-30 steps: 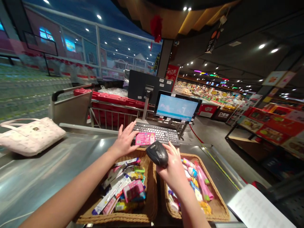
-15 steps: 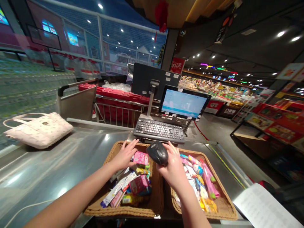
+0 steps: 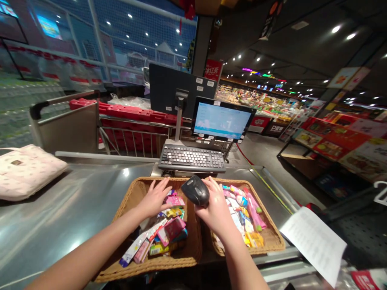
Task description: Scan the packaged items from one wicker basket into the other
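Note:
My right hand (image 3: 217, 209) is wrapped round a black handheld barcode scanner (image 3: 195, 190), which is held above the gap between two wicker baskets. Fingers stretched and apart, my left hand (image 3: 153, 199) is over the back of the left basket (image 3: 193, 241). Its thumb is beside a pink packet (image 3: 175, 201); whether they touch I cannot tell. Several small colourful packets lie in that basket, among them a dark pink packet (image 3: 171, 231) and a long white-and-purple packet (image 3: 133, 249). The right basket (image 3: 273, 241) holds more packets, partly hidden by my right forearm.
A keyboard (image 3: 192, 158) and a lit monitor (image 3: 223, 121) stand behind the baskets. On the metal counter (image 3: 87, 201), a pale handbag (image 3: 28, 171) sits at left. A printed paper sheet (image 3: 314, 241) lies at right. A shopping cart (image 3: 133, 139) stands behind the counter.
The view has shifted, so the handbag and monitors appear further left. The pink packet under my left hand now lies flatter and lower among the others. The scanner stays in my right hand.

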Demonstrator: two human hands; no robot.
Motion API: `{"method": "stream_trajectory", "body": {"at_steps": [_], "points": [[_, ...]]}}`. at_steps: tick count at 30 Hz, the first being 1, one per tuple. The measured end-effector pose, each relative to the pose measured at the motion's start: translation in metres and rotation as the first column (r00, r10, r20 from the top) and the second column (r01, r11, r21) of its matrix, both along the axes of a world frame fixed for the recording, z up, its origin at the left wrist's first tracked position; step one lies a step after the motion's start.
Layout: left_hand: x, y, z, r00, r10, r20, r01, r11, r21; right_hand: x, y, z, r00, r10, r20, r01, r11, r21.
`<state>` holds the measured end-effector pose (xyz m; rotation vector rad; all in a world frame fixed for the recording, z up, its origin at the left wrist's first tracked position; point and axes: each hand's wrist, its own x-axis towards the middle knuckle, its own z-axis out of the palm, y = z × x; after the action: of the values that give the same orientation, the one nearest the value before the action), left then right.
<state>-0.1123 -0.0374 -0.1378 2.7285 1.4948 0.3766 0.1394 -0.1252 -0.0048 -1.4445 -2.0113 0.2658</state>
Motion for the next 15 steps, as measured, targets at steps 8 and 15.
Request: {"method": "stream_trajectory", "body": {"at_steps": [8, 15], "points": [[0.055, 0.003, 0.029, 0.979, -0.180, 0.097, 0.171, 0.981, 0.095, 0.040, -0.008, -0.007, 0.997, -0.058, -0.046, 0.061, 0.996, 0.070], [0.124, -0.001, 0.042, 0.948, -0.291, 0.129, 0.283, 0.956, 0.080, 0.096, -0.021, -0.002, 0.985, -0.169, -0.029, 0.171, 0.975, 0.144]]}}
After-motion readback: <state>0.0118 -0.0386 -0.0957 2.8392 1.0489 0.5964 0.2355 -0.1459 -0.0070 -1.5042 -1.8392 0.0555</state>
